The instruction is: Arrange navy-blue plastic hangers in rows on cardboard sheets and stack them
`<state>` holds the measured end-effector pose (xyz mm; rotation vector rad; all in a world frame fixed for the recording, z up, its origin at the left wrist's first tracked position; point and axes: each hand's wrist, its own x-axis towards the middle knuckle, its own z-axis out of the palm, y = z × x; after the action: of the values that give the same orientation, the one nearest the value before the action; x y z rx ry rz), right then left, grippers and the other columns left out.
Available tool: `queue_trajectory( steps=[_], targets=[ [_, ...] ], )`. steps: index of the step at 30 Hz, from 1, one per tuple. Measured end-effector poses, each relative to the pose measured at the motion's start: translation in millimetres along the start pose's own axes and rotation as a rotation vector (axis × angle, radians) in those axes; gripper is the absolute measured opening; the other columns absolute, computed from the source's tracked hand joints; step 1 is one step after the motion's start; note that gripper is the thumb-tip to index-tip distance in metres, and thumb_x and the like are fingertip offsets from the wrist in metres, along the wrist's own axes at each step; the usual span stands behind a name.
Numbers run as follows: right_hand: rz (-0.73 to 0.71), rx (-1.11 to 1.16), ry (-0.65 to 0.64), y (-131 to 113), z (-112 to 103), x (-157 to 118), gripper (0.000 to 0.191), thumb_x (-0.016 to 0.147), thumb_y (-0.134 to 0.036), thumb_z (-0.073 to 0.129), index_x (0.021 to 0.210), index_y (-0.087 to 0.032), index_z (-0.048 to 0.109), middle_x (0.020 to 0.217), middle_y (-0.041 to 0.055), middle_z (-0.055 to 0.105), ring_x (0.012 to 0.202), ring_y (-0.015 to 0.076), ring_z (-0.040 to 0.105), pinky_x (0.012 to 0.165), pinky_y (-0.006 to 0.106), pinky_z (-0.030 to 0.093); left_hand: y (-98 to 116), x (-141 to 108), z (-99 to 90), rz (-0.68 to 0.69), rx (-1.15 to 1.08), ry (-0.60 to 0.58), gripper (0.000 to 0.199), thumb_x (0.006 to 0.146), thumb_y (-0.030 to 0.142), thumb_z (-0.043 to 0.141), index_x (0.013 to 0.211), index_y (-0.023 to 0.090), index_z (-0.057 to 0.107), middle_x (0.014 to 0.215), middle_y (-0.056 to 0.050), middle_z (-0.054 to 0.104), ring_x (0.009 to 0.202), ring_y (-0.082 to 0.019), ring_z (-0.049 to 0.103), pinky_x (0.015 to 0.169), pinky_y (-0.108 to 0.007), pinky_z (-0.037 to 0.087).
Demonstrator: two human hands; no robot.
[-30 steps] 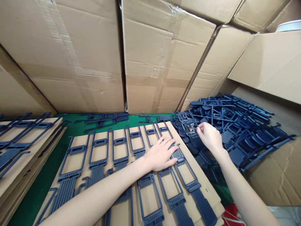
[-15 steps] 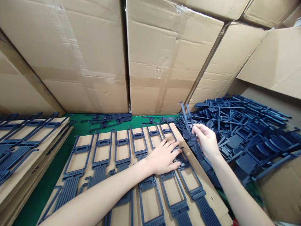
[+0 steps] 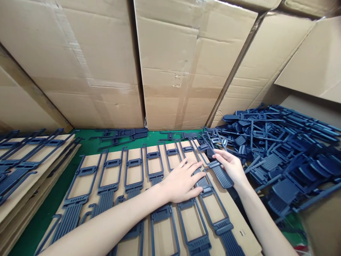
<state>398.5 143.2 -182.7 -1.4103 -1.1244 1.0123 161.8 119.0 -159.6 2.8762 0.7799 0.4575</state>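
Dark blue plastic parts, each a rectangular frame joined to a ribbed paddle, lie in rows on a cardboard sheet [image 3: 237, 202]. My left hand [image 3: 183, 181] rests on the parts at the sheet's upper right, fingers spread, partly covering them. Between the thumb and fingers of my right hand [image 3: 230, 165] is one such plastic part [image 3: 220, 174], at the sheet's right edge. Its ribbed end points down toward me and its frame end points away. Just below my left hand lies another frame part [image 3: 214, 206].
A big heap of the same parts [image 3: 279, 142] is piled at the right. More lie on the green surface [image 3: 112, 144] behind the sheet. At the left stands a stack of cardboard sheets [image 3: 45, 177] with parts on top. Large cardboard boxes [image 3: 170, 71] form a wall behind.
My right hand has lowered the part from an upright tilt beside the sheet to lie near flat over its right edge. My left hand stays spread on the parts. The view has shifted slightly.
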Motion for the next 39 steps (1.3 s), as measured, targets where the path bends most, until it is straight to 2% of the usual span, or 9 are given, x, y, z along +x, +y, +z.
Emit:
queue_trajectory(
  steps=[3,11,15,22,29,33,39],
  targets=[
    [0.005,-0.001,0.031,1.9,0.1,0.0,0.058,0.066,-0.051,0.074,0.109,-0.012,0.066,0.093,0.012,0.07,0.06,0.0132,0.056,0.046,0.022,0.036,-0.5,0.9,-0.8,0.001,-0.011,-0.026,0.046,0.095,0.044,0.042,0.133,0.018,0.049,0.148,-0.013,0.037,0.139,-0.028,0.029,0.116,-0.049,0.016],
    [0.022,-0.039,-0.002,9.1,5.1,0.2,0.054,0.067,-0.048,0.074,0.109,-0.014,0.065,0.101,0.0108,0.067,0.064,0.0132,0.056,0.044,0.021,0.037,-1.5,1.2,-0.8,0.004,-0.01,-0.034,0.045,0.095,0.043,0.043,0.132,0.019,0.05,0.149,-0.013,0.036,0.139,-0.029,0.029,0.115,-0.051,0.018],
    [0.024,-0.034,0.008,8.7,3.8,-0.1,0.051,0.067,-0.046,0.074,0.107,-0.015,0.067,0.098,0.0093,0.068,0.06,0.0123,0.055,0.045,0.023,0.037,-1.4,1.2,-0.9,0.012,0.004,-0.019,0.044,0.094,0.042,0.044,0.132,0.019,0.05,0.148,-0.013,0.037,0.137,-0.028,0.031,0.115,-0.05,0.018],
    [-0.02,-0.027,-0.036,12.5,2.7,2.2,0.05,0.072,-0.043,0.072,0.113,-0.015,0.065,0.106,0.0107,0.068,0.079,0.0187,0.062,0.058,0.027,0.044,-0.2,1.6,-0.7,0.005,0.019,0.009,0.04,0.094,0.039,0.044,0.129,0.02,0.051,0.143,-0.012,0.042,0.132,-0.028,0.036,0.113,-0.05,0.023],
    [-0.034,-0.098,-0.073,13.7,1.3,2.6,0.054,0.072,-0.043,0.071,0.116,-0.012,0.063,0.101,0.0108,0.068,0.058,0.0111,0.051,0.051,0.026,0.038,1.2,2.6,-3.4,0.017,0.037,0.023,0.036,0.094,0.037,0.045,0.124,0.019,0.054,0.136,-0.013,0.047,0.124,-0.027,0.042,0.108,-0.047,0.029],
    [-0.007,-0.068,-0.081,11.9,1.2,1.9,0.054,0.07,-0.043,0.073,0.114,-0.013,0.065,0.097,0.0096,0.068,0.054,0.0088,0.046,0.048,0.024,0.035,2.3,3.2,-4.6,0.008,0.042,0.026,0.035,0.094,0.035,0.044,0.124,0.019,0.054,0.132,-0.013,0.049,0.118,-0.027,0.044,0.104,-0.045,0.035],
    [-0.011,-0.041,-0.046,10.3,0.6,1.1,0.05,0.069,-0.043,0.073,0.11,-0.015,0.067,0.094,0.008,0.069,0.053,0.0087,0.045,0.049,0.025,0.036,1.4,2.0,-3.7,0.021,0.028,0.039,0.038,0.095,0.034,0.043,0.131,0.023,0.049,0.133,-0.012,0.047,0.123,-0.028,0.039,0.104,-0.045,0.034]
  ],
)
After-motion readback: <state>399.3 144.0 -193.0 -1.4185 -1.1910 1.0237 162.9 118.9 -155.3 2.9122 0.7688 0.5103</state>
